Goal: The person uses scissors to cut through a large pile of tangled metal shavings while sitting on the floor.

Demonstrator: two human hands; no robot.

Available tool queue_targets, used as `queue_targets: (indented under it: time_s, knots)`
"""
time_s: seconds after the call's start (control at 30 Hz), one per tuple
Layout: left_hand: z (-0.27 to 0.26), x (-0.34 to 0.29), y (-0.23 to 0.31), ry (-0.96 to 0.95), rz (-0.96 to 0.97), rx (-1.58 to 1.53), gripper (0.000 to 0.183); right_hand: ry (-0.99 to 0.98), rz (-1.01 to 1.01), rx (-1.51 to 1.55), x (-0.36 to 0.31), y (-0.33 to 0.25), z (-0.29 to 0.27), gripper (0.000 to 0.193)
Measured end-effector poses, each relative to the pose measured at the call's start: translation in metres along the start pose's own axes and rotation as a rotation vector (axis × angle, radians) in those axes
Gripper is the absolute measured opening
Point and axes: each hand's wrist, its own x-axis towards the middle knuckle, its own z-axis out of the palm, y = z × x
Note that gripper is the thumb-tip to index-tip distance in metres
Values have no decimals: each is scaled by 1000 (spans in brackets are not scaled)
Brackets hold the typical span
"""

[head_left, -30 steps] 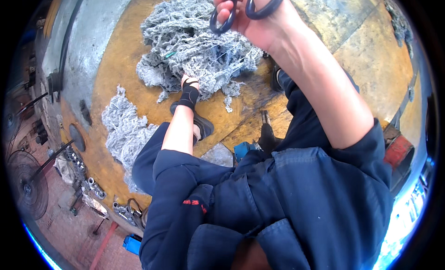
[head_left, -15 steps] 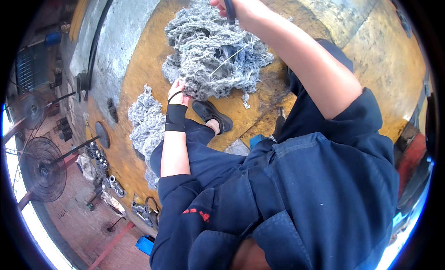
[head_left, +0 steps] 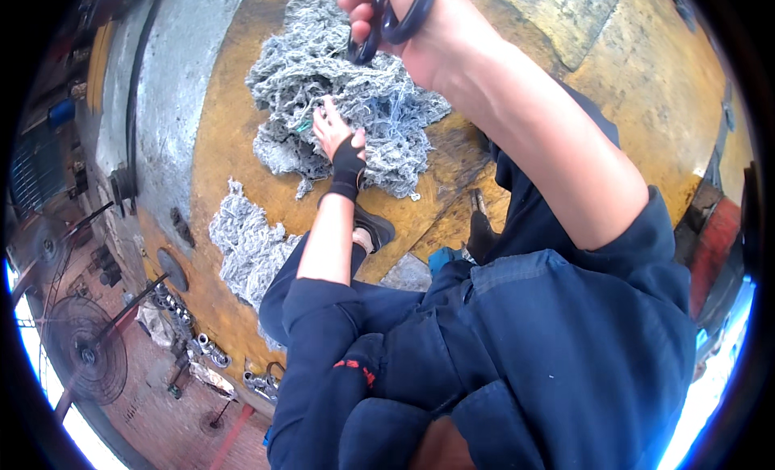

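Observation:
A large heap of grey shredded yarn lies on the worn yellow floor in front of me. My left hand, in a black wrist wrap, rests against the near side of the heap, its fingers stretched and apart. Close to the fingers a small green scrap shows among the strands. Above the heap, at the upper edge, my right hand is closed on dark-handled scissors. Two handle loops show; the blades are out of sight. A smaller grey yarn pile lies to the left, beside my leg.
My dark shoe stands just below the heap. Leftward are a round dark disc base, a caged fan and metal parts along the floor's edge. A flat grey plate lies between my legs.
My left hand has moved from the heap's lower left edge rightward and up onto it, and its fingers have opened. The right hand's scissors have turned, showing both loops.

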Motion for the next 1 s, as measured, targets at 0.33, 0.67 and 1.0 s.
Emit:
queue_targets:
  time_s: [0.33,0.67,1.0]
  knots:
    - [36,86,-32,-161,-49,-22,52,-52,-38,-61,5,20,13,21]
    - [-110,19,-43,-333,-145,-846,37,-111,-78,-33,10,34,15,19]
    - [-296,32,-38,51,-171,-1122,39,-86,-241,-646,24,43,5,31]
